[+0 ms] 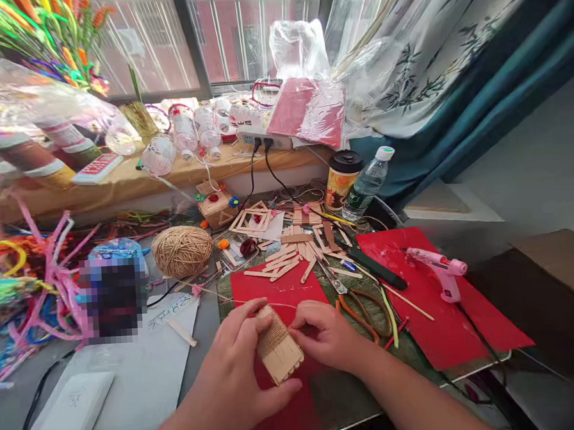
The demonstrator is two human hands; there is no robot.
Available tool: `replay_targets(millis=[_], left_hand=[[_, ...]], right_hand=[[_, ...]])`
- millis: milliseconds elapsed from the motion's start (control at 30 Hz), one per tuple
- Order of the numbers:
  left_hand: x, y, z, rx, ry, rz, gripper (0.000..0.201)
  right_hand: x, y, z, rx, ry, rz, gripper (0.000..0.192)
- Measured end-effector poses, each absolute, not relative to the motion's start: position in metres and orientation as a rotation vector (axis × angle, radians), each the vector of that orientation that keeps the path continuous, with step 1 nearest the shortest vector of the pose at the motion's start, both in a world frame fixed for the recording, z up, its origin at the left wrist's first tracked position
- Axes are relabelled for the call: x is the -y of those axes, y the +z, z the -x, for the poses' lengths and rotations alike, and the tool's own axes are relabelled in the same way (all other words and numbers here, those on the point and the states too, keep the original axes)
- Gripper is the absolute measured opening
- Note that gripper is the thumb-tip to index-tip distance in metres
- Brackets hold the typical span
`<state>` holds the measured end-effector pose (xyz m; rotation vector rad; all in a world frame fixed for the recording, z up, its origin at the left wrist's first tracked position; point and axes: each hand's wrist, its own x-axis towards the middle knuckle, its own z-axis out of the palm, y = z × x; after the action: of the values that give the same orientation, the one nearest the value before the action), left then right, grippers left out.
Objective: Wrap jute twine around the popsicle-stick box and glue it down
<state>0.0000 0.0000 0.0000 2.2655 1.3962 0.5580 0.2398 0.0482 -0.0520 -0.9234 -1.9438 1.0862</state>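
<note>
My left hand (pixel 236 352) grips a small box of wooden craft sticks (pixel 280 347), tilted above a red sheet (pixel 314 284). Twine is wound in tight rows around the box's upper part, while bare sticks show below. At the box's right side, my right hand (pixel 322 335) is closed, thumb and fingers pinched on the twine (pixel 282 304). That strand runs left behind my fingers toward the large ball of jute twine (pixel 182 251). Brown-handled scissors (pixel 364 310) lie just beyond my right hand.
Loose craft sticks (pixel 289 260) are heaped behind the red sheet. A pink glue gun (pixel 441 271) rests on another red sheet (pixel 485 323) at right. A water bottle (pixel 368 184) and a lidded cup (pixel 342 181) stand behind. Pipe cleaners (pixel 40 285) crowd the left.
</note>
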Motion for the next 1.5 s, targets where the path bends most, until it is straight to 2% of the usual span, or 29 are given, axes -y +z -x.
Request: replay_targets(millis=[67,167,267,467,633,800,1033,1500], left_hand=[[0.001,0.002,-0.004,-1.473,0.546,-2.222,0.089],[-0.001,0.004,-0.004,-1.496,0.522,-2.182,0.103],[-0.006,-0.002,0.004,-1.408,0.567,-2.158,0.101],[-0.022,-0.041,0.008,-1.054,0.951,-1.974,0.102],[-0.029,-0.042,0.011,-1.021,0.755,-2.010,0.101],[-0.021,-0.024,0.012,-1.159,0.663,-2.165,0.115],[-0.027,-0.017,0.004,-1.097,0.471,-2.314,0.088],[-0.027,-0.017,0.017,-1.142,0.399,-2.260,0.090]], right_hand=[[-0.047,-0.050,-0.238,1.952,1.084,0.911,0.019],[-0.047,-0.048,-0.236,1.958,1.083,0.884,0.018],[-0.048,-0.048,-0.237,1.943,1.085,0.849,0.015],[-0.049,-0.046,-0.246,1.790,1.099,0.774,0.011],[-0.050,-0.048,-0.248,1.885,0.964,0.784,0.014],[-0.047,-0.048,-0.239,2.053,0.787,0.716,0.011],[-0.047,-0.045,-0.241,2.218,0.639,0.743,0.007],[-0.059,-0.039,-0.260,2.165,0.739,0.737,0.012]])
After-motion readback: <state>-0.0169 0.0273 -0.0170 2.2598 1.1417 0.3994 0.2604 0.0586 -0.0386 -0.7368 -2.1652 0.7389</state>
